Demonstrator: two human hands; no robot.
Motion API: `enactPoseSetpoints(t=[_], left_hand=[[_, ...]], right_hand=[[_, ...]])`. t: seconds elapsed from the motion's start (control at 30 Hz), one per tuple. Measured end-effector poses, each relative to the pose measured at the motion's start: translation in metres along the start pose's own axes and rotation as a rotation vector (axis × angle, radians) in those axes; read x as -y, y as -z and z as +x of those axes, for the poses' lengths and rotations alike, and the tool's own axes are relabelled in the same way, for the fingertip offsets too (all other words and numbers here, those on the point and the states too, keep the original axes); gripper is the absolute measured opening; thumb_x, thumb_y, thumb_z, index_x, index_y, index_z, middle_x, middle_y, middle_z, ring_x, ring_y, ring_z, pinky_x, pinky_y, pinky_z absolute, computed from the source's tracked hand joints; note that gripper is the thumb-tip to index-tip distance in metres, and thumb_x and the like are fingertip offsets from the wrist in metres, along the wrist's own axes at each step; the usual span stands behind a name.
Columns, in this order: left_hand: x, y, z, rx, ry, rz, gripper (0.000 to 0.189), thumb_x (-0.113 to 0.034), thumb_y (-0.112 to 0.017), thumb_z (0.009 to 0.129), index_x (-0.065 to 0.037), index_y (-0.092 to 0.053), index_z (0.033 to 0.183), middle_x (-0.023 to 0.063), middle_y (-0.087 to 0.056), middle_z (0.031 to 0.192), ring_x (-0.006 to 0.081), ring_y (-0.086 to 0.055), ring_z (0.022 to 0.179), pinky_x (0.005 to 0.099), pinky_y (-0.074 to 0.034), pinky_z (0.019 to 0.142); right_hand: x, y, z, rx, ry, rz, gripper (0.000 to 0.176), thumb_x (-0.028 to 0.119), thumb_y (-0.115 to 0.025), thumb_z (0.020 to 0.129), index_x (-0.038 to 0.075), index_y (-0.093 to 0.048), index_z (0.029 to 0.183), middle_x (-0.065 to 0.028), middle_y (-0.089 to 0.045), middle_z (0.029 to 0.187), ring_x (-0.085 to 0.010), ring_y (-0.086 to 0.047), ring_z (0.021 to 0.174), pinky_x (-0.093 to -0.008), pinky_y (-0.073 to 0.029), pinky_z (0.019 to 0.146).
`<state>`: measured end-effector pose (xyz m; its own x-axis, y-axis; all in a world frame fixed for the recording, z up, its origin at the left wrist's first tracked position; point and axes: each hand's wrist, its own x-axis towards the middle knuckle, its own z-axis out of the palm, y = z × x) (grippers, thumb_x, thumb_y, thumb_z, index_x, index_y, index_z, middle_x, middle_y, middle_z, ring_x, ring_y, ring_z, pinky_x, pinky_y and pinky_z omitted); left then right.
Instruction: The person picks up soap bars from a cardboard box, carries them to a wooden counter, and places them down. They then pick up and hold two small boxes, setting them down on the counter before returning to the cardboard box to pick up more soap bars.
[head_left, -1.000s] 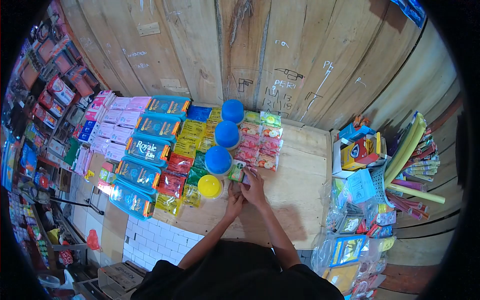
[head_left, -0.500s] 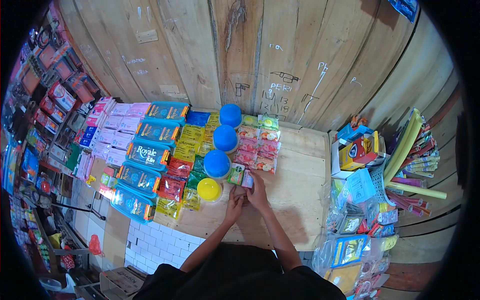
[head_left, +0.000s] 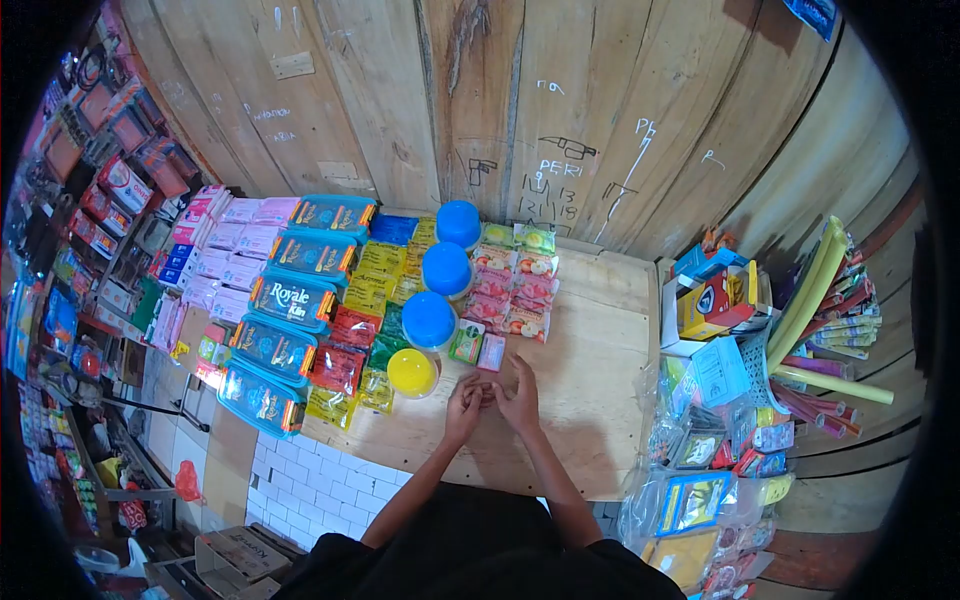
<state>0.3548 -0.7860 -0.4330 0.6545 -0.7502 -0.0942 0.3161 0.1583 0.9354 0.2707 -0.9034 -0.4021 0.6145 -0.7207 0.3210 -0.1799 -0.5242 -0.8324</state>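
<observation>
A small green box (head_left: pixel 467 341) and a small pink box (head_left: pixel 491 352) lie side by side on the wooden table, just right of the lowest blue-lidded jar (head_left: pixel 430 321). My right hand (head_left: pixel 518 400) is below the pink box, fingers apart and holding nothing visible. Close beside it, my left hand (head_left: pixel 463 408) has its fingers curled inward; whether anything is inside cannot be made out. A yellow-lidded jar (head_left: pixel 413 372) stands up and left of my left hand. Rows of red and pink fruit-printed sachets (head_left: pixel 513 290) lie above the two boxes.
Left of the jars lie yellow sachets (head_left: pixel 375 275), red sachets (head_left: pixel 337 365) and a column of blue Royale packs (head_left: pixel 290 303). Pink packs (head_left: pixel 228 255) are farther left. At the right edge stand a basket (head_left: pixel 762 370) of tubes and a yellow box (head_left: pixel 715 305). A plank wall (head_left: pixel 400 110) rises behind.
My right hand has let go of the pink box and drawn back slightly toward me. The green and pink boxes now rest uncovered on the table. My left hand stays nearly in place.
</observation>
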Motion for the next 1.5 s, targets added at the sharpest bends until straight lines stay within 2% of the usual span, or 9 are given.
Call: enactPoseSetpoints(t=[0.23,0.33,0.43,0.6,0.73,1.03,1.17,1.33,1.5], left_hand=[[0.002,0.0,-0.002,-0.027,0.039,0.085,0.027,-0.012,-0.055,0.099,0.004,-0.054,0.12,0.0108,-0.063,0.108,0.0157,-0.065,0.093,0.0277,-0.055,0.079],[-0.004,-0.002,-0.003,0.01,0.028,0.195,0.023,-0.013,-0.059,0.096,0.003,-0.059,0.112,0.0068,-0.065,0.095,0.0114,-0.064,0.081,0.0251,-0.053,0.072],[-0.005,0.005,-0.004,0.114,-0.008,0.381,0.018,-0.014,-0.063,0.093,0.001,-0.063,0.104,0.0032,-0.064,0.083,0.0077,-0.06,0.071,0.0228,-0.05,0.065],[-0.004,0.012,-0.001,0.273,-0.161,0.491,0.012,-0.015,-0.066,0.09,-0.004,-0.068,0.094,0.0011,-0.063,0.074,0.0051,-0.054,0.063,0.0217,-0.044,0.056],[-0.016,0.018,-0.002,0.394,-0.123,0.576,0.011,-0.015,-0.068,0.089,-0.004,-0.067,0.089,0.0019,-0.062,0.074,0.0054,-0.051,0.057,0.0232,-0.041,0.051],[-0.032,0.011,-0.004,0.646,-0.439,0.626,0.013,-0.005,-0.069,0.081,-0.001,-0.059,0.075,0.0097,-0.06,0.072,0.0165,-0.053,0.05,0.0288,-0.04,0.047],[-0.024,0.013,-0.007,0.675,-0.428,0.642,0.015,-0.004,-0.069,0.081,-0.001,-0.057,0.072,0.0089,-0.055,0.065,0.0171,-0.048,0.049,0.0313,-0.036,0.047],[-0.003,0.024,-0.005,0.716,-0.401,0.648,0.021,-0.004,-0.066,0.086,-0.002,-0.055,0.068,0.0058,-0.048,0.06,0.014,-0.04,0.049,0.0314,-0.031,0.047],[0.012,0.023,-0.011,0.74,-0.404,0.551,0.03,-0.011,-0.064,0.09,0.0,-0.051,0.066,0.0027,-0.043,0.057,0.0093,-0.034,0.05,0.0299,-0.027,0.046]], right_hand=[[0.032,0.037,-0.055,0.016,-0.251,0.139,0.036,0.012,-0.074,0.081,0.003,-0.06,0.113,-0.0113,-0.064,0.094,-0.0207,-0.064,0.082,-0.0311,-0.051,0.072],[0.01,0.037,-0.097,0.095,-0.234,-0.13,0.024,0.016,-0.074,0.082,0.005,-0.064,0.101,-0.0056,-0.062,0.074,-0.0138,-0.06,0.062,-0.0289,-0.048,0.058],[0.036,0.036,-0.112,0.091,-0.341,0.07,0.019,0.02,-0.074,0.082,0.007,-0.061,0.08,-0.0035,-0.057,0.056,-0.0174,-0.057,0.051,-0.0294,-0.047,0.05],[0.048,0.014,-0.125,-0.058,-0.181,-0.132,0.021,0.019,-0.077,0.078,0.009,-0.059,0.071,-0.0022,-0.055,0.054,-0.017,-0.056,0.047,-0.0318,-0.045,0.048],[0.062,0.005,-0.116,-0.17,-0.099,-0.299,0.029,0.018,-0.075,0.078,0.012,-0.05,0.067,-0.0023,-0.054,0.053,-0.021,-0.057,0.047,-0.0341,-0.045,0.047],[0.088,-0.023,-0.164,-0.438,-0.442,-0.282,0.033,0.023,-0.076,0.08,0.007,-0.054,0.062,-0.0068,-0.057,0.055,-0.0226,-0.059,0.049,-0.0327,-0.046,0.049],[0.129,-0.039,-0.214,-0.502,-0.539,-0.268,0.04,0.029,-0.074,0.083,0.007,-0.051,0.057,-0.007,-0.054,0.049,-0.0235,-0.055,0.041,-0.0337,-0.043,0.042],[0.124,-0.075,-0.308,-0.213,-0.904,-0.179,0.045,0.046,-0.063,0.089,0.007,-0.055,0.068,-0.0103,-0.059,0.057,-0.0278,-0.061,0.054,-0.0392,-0.048,0.054],[0.127,-0.118,-0.397,-0.096,-1.3,-0.052,0.055,0.062,-0.054,0.086,0.009,-0.064,0.094,-0.0146,-0.069,0.09,-0.0327,-0.065,0.091,-0.0444,-0.05,0.081]])
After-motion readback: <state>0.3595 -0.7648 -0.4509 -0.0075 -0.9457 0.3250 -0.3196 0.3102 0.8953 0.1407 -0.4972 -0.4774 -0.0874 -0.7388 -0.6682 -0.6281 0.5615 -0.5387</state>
